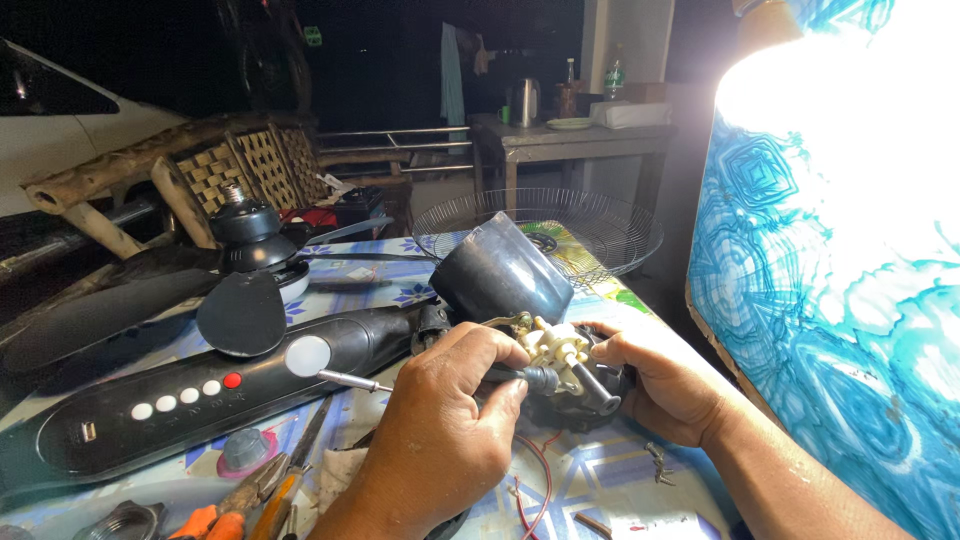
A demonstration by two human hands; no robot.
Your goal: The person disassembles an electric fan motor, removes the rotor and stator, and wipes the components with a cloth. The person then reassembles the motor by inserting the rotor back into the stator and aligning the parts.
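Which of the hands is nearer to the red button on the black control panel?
Left. The left hand sits just right of the red button on the control panel; the right hand is farther right, behind the fan motor.

Fan motor on table, wire guard behind, pliers left.

A wire fan guard lies at the table's far edge, black fan blades and a button-studded control panel stretch along the left side, orange-handled pliers sit at the near edge (partly cropped), and small screws lie near the right edge.
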